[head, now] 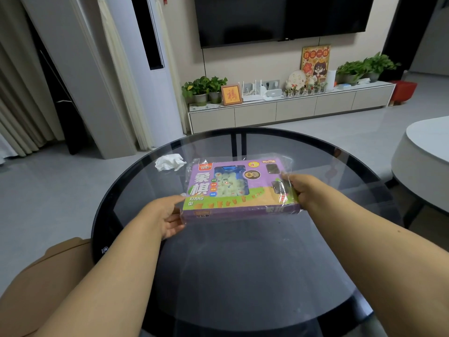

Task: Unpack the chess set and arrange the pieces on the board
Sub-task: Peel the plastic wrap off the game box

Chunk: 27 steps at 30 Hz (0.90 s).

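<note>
Holding chess set box (pixel 239 188) up over middle of round glass desk (pixel 243 276), slightly toward far edge; box lying roughly flat, tilted a bit, still sealed in clear plastic wrap (pixel 285 164) w/ loose film puffing out at far right corner. Left hand (pixel 167 215) cupping near-left corner of box, fingers (pixel 176 224) curled under the short end, thumb along the side, gripping box. Right hand (pixel 305 190) clenching right short end, fingers pinching wrap + box edge together. Not resting on desk as far as can be judged: hanging just above the glass.

Crumpled white tissue (pixel 168 161) lying near far-left edge of desk, apart from box.

Handling, judged: box probably light cardboard, stiff enough to hold by both short ends but denting if squeezed hard. Film looking slick & stretchy, so gripping the film alone risking slip; better pinching loose excess at right end for tearing while left hand bracing the cardboard corner. Window on top showing pale round pieces inside, loose-looking, so probably rattling/shifting when tilted; keeping box level while opening, else pieces spilling & rolling off the smooth glass. Board not visible, presumably folded inside.

Task barely begun: wrap not yet off, nothing unpacked.
</note>
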### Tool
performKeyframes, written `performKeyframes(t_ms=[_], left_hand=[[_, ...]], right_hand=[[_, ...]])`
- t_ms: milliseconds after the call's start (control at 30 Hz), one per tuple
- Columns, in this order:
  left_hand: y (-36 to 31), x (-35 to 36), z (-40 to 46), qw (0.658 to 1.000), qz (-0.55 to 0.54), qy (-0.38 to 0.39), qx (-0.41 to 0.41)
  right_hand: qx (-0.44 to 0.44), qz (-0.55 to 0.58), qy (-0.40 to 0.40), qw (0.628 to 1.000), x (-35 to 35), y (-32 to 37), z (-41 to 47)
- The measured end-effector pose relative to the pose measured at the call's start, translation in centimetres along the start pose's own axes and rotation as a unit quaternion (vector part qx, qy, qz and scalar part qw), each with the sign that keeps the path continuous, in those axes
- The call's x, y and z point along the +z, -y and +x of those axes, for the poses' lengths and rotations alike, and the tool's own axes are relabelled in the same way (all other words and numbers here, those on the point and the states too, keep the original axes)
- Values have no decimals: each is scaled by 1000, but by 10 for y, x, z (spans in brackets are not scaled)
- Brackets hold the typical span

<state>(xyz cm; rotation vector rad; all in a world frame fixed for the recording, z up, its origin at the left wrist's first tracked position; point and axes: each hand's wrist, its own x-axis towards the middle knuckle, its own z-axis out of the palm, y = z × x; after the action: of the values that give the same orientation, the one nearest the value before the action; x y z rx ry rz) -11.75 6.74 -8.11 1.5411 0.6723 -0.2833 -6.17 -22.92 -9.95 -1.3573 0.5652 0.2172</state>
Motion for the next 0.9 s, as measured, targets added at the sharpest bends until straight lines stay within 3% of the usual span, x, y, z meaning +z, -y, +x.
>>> performKeyframes(t_ms=[133,433,567,700,800,900], left_hand=[[0,-8,-2,998,-48,25,-17],[9,-32,20,988,-126,-80,38],[9,-52,26,963,-227,-132,56],[11,-56,24,936,-318,-128,73],[15,-46,17,932,-337,-127,49],[19,-31,10,925,-356,-131,25]], right_hand=[[-10,17,-2,1000,7,-1,-1],[-10,13,-21,1000,3,5,-9],[-7,1,-36,999,-10,6,-7],[-3,-27,-48,998,-13,3,-10],[-35,-109,-111,987,-11,1,-4],[-93,-289,-183,935,-7,3,-4]])
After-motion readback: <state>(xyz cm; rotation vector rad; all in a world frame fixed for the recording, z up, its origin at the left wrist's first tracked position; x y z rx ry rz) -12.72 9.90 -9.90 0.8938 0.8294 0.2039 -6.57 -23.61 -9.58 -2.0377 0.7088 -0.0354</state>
